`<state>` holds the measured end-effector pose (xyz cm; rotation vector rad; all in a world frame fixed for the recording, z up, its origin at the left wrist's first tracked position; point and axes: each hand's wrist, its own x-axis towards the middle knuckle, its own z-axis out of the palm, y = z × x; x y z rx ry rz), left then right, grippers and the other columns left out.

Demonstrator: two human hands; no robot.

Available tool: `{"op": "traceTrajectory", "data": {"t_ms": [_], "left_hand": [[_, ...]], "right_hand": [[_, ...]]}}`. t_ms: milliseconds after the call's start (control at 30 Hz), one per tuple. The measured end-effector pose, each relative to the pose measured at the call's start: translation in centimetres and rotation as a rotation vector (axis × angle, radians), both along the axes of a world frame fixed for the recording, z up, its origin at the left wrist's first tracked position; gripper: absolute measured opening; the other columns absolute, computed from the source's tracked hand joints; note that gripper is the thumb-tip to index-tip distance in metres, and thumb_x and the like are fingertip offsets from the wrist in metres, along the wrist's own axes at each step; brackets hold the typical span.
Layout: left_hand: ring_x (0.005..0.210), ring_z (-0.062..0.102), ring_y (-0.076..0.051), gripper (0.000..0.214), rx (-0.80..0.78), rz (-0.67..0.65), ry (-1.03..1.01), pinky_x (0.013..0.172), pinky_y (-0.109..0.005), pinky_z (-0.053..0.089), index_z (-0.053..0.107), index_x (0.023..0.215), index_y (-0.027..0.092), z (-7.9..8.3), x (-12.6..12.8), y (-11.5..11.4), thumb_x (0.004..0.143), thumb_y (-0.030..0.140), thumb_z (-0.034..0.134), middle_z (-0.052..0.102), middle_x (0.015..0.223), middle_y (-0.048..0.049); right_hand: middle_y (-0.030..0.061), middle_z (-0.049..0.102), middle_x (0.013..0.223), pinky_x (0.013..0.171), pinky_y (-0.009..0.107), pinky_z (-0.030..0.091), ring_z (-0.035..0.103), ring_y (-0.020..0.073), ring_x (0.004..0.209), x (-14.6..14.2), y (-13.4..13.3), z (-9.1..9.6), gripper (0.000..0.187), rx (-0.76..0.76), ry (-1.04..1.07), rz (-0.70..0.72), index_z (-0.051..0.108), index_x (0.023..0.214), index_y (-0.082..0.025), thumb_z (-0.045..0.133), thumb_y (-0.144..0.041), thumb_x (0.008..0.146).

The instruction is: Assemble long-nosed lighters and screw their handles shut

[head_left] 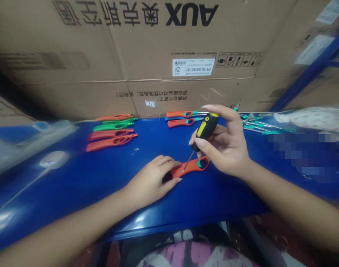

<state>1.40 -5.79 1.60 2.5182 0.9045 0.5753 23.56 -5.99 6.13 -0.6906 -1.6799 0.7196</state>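
Note:
On the blue table lies an orange lighter [190, 167], a long-handled gas type with a green trigger. My left hand [155, 178] grips its left end, fingers over the far side and thumb along the near side. In my right hand [227, 144] is a black and yellow screwdriver [207, 128], held tilted by its handle. Its shaft slants down left, and the tip meets or hovers just over the lighter's body; I cannot tell which. A few tiny screws [136, 149] lie beyond my left hand.
Orange and green handle shells [112, 142] lie at the back left. Orange lighters with metal rods [183, 121] rest at the back middle, more rods with green parts [261, 124] at right. A cardboard box [147, 44] walls the back. A white cable [22, 189] crosses the left.

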Motion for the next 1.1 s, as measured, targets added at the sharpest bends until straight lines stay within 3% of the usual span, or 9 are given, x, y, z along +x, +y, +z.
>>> {"op": "traceTrajectory", "data": {"t_ms": [167, 333, 467, 833, 1000, 1100], "left_hand": [[0.107, 0.061, -0.020, 0.030, 0.020, -0.027, -0.195, 0.097, -0.035, 0.049, 0.065, 0.118, 0.018, -0.3, 0.2, 0.0, 0.091, 0.033, 0.069, 0.069, 0.113, -0.0057], [0.101, 0.064, -0.018, 0.010, 0.096, 0.079, -0.316, 0.093, -0.033, 0.050, 0.075, 0.095, 0.020, 0.5, -0.2, 0.1, 0.086, 0.026, 0.074, 0.073, 0.106, -0.0042], [0.098, 0.064, -0.018, 0.004, 0.107, 0.070, -0.343, 0.090, -0.034, 0.050, 0.077, 0.088, 0.021, 0.6, -0.2, 0.1, 0.086, 0.022, 0.074, 0.074, 0.103, -0.0042], [0.096, 0.066, -0.020, 0.006, 0.053, 0.043, -0.295, 0.089, -0.039, 0.050, 0.078, 0.090, 0.024, 0.3, -0.1, 0.1, 0.087, 0.026, 0.073, 0.075, 0.103, -0.0028], [0.105, 0.064, -0.022, 0.034, 0.016, 0.041, -0.204, 0.095, -0.040, 0.050, 0.072, 0.112, 0.021, 0.4, -0.2, 0.1, 0.082, 0.035, 0.079, 0.074, 0.111, -0.0045], [0.106, 0.064, -0.023, 0.040, -0.011, 0.040, -0.123, 0.095, -0.041, 0.050, 0.068, 0.117, 0.019, 0.3, -0.2, 0.2, 0.081, 0.031, 0.079, 0.074, 0.113, -0.0049]], "right_hand": [[0.0064, 0.062, 0.123, 0.056, 0.025, 0.063, 0.070, 0.0150, 0.081, -0.2, 0.0, -0.8, 0.053, 0.200, -0.109, -0.015, 0.039, 0.140, -0.033, 0.064, -0.025, 0.093], [0.0048, 0.066, 0.112, 0.054, 0.026, 0.062, 0.071, 0.0165, 0.080, -0.4, 0.0, -0.7, 0.053, 0.240, -0.073, -0.098, 0.033, 0.143, -0.036, 0.060, -0.030, 0.097], [0.0046, 0.067, 0.111, 0.051, 0.025, 0.061, 0.072, 0.0167, 0.078, -0.3, 0.0, -0.5, 0.053, 0.225, -0.039, -0.101, 0.032, 0.143, -0.037, 0.059, -0.032, 0.098], [0.0053, 0.067, 0.106, 0.054, 0.030, 0.063, 0.071, 0.0175, 0.077, -0.4, -0.2, -0.7, 0.053, 0.218, -0.094, -0.098, 0.031, 0.145, -0.035, 0.057, -0.031, 0.099], [0.0027, 0.067, 0.099, 0.056, 0.028, 0.063, 0.071, 0.0162, 0.075, -0.4, 0.0, -0.8, 0.054, 0.218, -0.091, -0.091, 0.033, 0.145, -0.037, 0.058, -0.030, 0.098], [0.0016, 0.066, 0.097, 0.057, 0.026, 0.062, 0.070, 0.0153, 0.075, -0.5, 0.3, -1.1, 0.055, 0.213, -0.095, -0.070, 0.035, 0.144, -0.037, 0.060, -0.028, 0.096]]}}
